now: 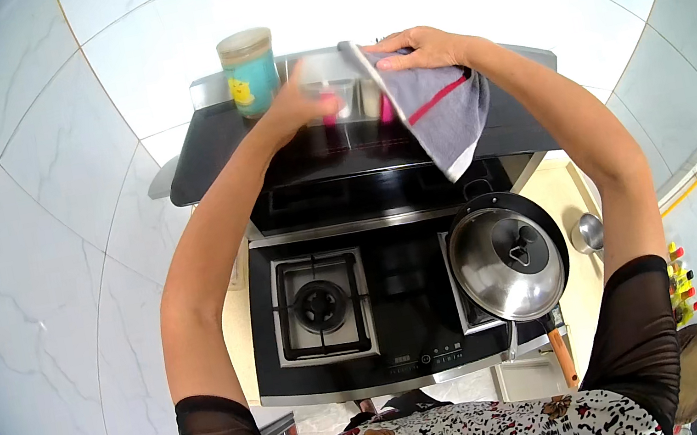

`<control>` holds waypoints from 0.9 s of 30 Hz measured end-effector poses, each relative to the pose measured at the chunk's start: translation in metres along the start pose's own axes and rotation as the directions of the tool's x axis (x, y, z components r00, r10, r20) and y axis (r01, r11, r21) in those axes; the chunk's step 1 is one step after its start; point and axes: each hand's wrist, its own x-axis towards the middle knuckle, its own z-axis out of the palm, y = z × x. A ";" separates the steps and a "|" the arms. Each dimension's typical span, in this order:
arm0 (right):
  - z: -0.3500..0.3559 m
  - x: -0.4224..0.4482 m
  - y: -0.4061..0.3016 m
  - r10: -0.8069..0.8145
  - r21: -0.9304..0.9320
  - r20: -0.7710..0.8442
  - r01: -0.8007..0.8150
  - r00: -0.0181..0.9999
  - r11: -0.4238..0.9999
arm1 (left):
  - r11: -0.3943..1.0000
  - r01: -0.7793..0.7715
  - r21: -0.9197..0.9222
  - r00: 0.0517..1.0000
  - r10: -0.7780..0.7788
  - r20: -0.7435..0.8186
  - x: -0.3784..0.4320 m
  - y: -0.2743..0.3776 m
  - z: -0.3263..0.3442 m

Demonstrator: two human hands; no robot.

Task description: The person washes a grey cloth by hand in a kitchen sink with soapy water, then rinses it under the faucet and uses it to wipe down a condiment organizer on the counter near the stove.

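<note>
Above the cooktop, my left hand (304, 103) grips the left end of a clear container (347, 99) with pink parts inside or on it; motion blurs both. My right hand (427, 48) holds a grey towel (438, 93) with a red stripe and white edges, its fingers near the container's right end. The towel hides that end and hangs over the front edge of the black range hood top (211, 151). Left of my left hand stands a tall jar (250, 74) with a turquoise wrap, a yellow figure and a pale lid.
Below the hood is a black gas cooktop (408, 298) with a bare left burner (320, 306). A lidded wok (510, 262) covers the right burner, its wooden handle (562, 358) reaching past the front edge. Right of it are a metal cup (589, 233) and several bottles (681, 281).
</note>
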 end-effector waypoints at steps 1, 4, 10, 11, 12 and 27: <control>0.001 0.006 -0.004 -0.032 -0.009 -0.005 0.032 0.999 0.999 | 1.000 -0.001 -0.002 1.000 0.001 -0.006 0.000 -0.001 -0.001; 0.007 0.023 -0.024 -0.077 -0.044 0.014 0.077 0.997 0.996 | 0.999 0.002 0.047 1.000 -0.001 -0.027 -0.001 0.003 0.003; 0.038 0.057 -0.056 -0.108 -0.448 -0.149 0.031 0.983 0.893 | 0.990 -0.009 0.142 1.000 0.010 -0.011 0.003 0.009 0.007; 0.040 0.058 -0.059 -0.085 -0.460 -0.137 0.013 0.987 0.888 | 0.988 0.012 0.157 1.000 -0.011 -0.006 0.004 0.009 0.005; 0.039 0.057 -0.057 -0.081 -0.458 -0.136 0.010 0.987 0.889 | 0.985 0.032 0.172 0.999 -0.032 -0.002 0.004 0.009 0.003; -0.018 0.021 0.062 0.120 0.312 -0.226 -0.045 0.967 0.949 | 0.944 0.012 0.330 0.989 0.037 -0.143 0.020 -0.026 -0.007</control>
